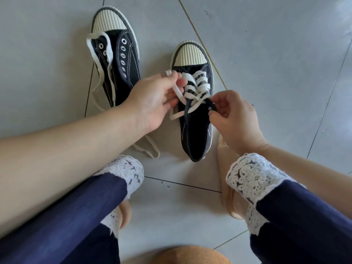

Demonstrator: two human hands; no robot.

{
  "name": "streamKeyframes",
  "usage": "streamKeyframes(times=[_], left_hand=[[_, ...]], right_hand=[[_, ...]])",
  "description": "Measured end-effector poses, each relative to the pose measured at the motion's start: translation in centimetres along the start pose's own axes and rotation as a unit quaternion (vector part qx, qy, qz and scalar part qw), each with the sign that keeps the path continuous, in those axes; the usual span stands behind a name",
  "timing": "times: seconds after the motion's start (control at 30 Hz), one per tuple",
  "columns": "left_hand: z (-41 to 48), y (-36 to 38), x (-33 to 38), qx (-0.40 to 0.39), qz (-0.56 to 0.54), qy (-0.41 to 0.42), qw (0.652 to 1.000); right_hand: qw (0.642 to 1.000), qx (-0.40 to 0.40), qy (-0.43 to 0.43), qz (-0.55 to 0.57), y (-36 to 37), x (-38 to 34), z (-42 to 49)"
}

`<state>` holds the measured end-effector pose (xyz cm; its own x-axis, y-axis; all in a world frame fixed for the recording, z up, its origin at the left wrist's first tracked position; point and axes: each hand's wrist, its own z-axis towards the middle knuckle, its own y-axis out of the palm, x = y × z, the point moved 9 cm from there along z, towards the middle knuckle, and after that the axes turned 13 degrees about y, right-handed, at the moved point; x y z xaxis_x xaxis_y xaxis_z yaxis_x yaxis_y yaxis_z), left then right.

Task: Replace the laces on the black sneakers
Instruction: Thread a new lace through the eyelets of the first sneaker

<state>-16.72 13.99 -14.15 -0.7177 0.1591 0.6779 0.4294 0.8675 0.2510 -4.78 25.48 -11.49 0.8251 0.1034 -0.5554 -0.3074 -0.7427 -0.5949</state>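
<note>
Black canvas sneaker (198, 134), ribbed toe cap (190, 54), left hand (152, 100) pinching flat white lace (196, 86), right hand (236, 119) pinching eyelet flap (210, 107).

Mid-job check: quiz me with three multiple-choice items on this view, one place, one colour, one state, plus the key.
1. Where is the mostly unlaced black canvas sneaker? A) left of the laced black canvas sneaker B) right of it C) on top of it
2. What colour is the flat lace in the laced one? A) red B) cream-white C) black
3. What does the left hand hold? A) nothing B) that lace's free end C) a toe cap
Key: 1 A, it lies further left on the grey tiled floor; 2 B, pale crossings show against black canvas; 3 B, its fingers pinch the lace end.
</note>
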Motion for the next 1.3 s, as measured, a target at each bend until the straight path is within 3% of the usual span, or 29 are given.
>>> streamKeyframes(times=[0.17, 0.3, 0.47, 0.6, 0.8, 0.97, 1.3], left_hand=[[0.9, 1.8, 6.0, -0.041, -0.014, 0.114, 0.993], [-0.1, 4.8, 7.9, -0.120, 0.120, 0.182, 0.969], [-2.3, 5.7, 4.0, -0.199, 0.338, 0.185, 0.901], [-2.9, 5.3, 1.8, -0.221, 0.520, 0.242, 0.789], [-3.4, 5.6, 2.4, -0.186, 0.568, 0.343, 0.724], [-3.0, 5.3, 2.1, -0.171, 0.579, 0.330, 0.725], [-3.1, 5.1, 2.3, -0.155, 0.614, 0.341, 0.695]], right_hand=[[1.000, -0.008, 0.015, 0.004, 0.0, 0.1, 0.0], [0.999, -0.015, 0.039, 0.011, -0.1, 0.4, 0.2], [0.991, -0.057, 0.090, 0.081, 0.1, 1.4, 0.4], [0.977, -0.097, 0.128, 0.143, 0.5, 2.2, 0.6], [0.950, -0.146, 0.164, 0.223, 1.2, 2.8, 0.6], [0.935, -0.170, 0.174, 0.259, 1.5, 2.9, 0.6], [0.926, -0.189, 0.180, 0.274, 1.8, 3.1, 0.8]])
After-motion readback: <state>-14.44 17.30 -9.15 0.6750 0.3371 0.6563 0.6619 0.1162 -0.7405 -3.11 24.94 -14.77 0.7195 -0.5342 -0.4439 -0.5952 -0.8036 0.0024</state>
